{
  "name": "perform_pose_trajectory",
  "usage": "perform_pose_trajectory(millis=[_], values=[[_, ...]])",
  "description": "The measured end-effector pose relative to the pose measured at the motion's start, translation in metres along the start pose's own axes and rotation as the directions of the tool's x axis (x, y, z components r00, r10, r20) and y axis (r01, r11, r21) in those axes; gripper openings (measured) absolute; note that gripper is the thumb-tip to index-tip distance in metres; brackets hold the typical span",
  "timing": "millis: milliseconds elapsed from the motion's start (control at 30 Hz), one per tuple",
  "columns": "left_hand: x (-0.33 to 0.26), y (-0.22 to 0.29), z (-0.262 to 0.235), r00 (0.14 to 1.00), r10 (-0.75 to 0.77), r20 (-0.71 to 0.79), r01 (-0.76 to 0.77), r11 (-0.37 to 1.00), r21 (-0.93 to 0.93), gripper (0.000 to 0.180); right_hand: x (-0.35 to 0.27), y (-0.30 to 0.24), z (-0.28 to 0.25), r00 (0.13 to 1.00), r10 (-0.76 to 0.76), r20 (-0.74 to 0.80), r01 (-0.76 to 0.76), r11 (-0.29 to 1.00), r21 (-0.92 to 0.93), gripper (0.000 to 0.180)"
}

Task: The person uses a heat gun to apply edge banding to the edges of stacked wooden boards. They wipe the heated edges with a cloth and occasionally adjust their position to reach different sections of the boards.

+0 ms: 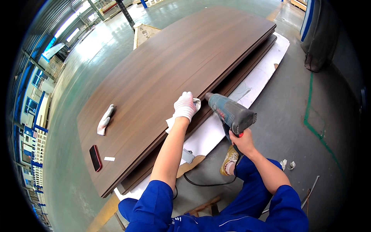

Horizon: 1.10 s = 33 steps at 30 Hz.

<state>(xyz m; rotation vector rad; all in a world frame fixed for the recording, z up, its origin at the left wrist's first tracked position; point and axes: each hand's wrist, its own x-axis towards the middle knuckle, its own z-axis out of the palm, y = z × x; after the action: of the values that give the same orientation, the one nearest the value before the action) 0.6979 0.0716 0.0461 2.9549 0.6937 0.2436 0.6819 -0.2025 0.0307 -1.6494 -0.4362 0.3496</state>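
Note:
A large brown wood-grain panel (166, 73) lies flat on top of a stack of similar panels. My left hand (184, 107), in a white knitted glove, is closed on a white cloth (197, 104) at the panel's near edge; its fingertips are bent over the cloth. Bare and wrapped round the handle, my right hand (242, 142) grips a blue-grey heat gun (231, 113). The gun's nozzle points at the panel edge, just right of the gloved hand; whether it touches the edge I cannot tell. From the handle a black cord hangs down.
On the panel's left part lie a loose white glove (105, 120), a phone (95, 158) in a red case and a small white strip (109, 159). White sheeting (206, 135) sticks out under the stack. The cord (208, 185) loops near my foot (230, 158). Crumpled paper (284, 164) lies to the right.

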Motion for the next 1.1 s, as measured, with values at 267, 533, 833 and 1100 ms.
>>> perform_pose_trajectory(millis=[267,533,833,1100], values=[[-0.066,-0.052,-0.008,0.997,-0.071,-0.012,0.070,0.997,-0.020,0.016,0.042,-0.008,-0.021,0.971,-0.113,-0.209,0.192,0.891,0.412,0.009],[-0.224,-0.181,-0.046,0.929,-0.362,-0.077,0.366,0.929,0.059,0.032,0.070,-0.067,-0.037,0.913,-0.174,-0.368,0.404,0.499,0.766,0.010],[-0.258,-0.240,-0.029,0.978,-0.140,-0.152,0.178,0.943,0.281,0.050,-0.015,-0.068,-0.079,0.872,-0.213,-0.440,0.486,0.478,0.732,0.013],[-0.279,-0.261,-0.018,0.972,0.010,-0.234,0.052,0.965,0.258,0.060,-0.003,-0.021,-0.056,0.881,-0.308,-0.359,0.472,0.574,0.669,0.019]])
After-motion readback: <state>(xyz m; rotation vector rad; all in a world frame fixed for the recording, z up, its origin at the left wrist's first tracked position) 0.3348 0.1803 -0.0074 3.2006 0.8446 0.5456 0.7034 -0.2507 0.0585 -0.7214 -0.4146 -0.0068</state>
